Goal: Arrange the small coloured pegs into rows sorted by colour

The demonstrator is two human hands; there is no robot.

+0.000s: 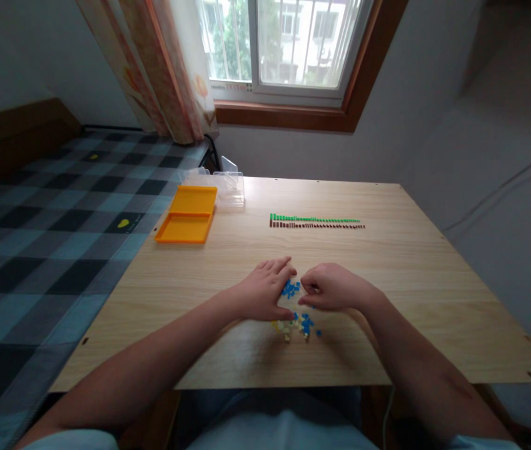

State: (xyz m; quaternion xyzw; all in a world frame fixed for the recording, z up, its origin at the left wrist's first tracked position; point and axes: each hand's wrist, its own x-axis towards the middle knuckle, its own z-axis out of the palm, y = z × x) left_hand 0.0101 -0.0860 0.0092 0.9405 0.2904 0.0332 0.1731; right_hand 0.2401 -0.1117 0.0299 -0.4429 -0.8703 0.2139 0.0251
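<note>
Small blue blocks [289, 289] lie in a loose group between my two hands on the wooden table. My left hand [268, 287] rests beside them with its fingers spread and its thumb stretched toward a second pile. That nearer pile mixes blue pieces [307, 324] with pale yellow pieces [287, 336]. On the other side, my right hand [328, 286] is curled, thumb and fingertips drawn in close to the blue blocks. Whether a small piece sits in its fingers is hidden.
Toward the back run a row of green pieces [314, 219] and a row of dark brown pieces [316, 225]. An open orange case [186, 214] lies at the back left, with clear plastic boxes [230, 187] behind it. A checkered bed [59, 237] adjoins the table's left edge.
</note>
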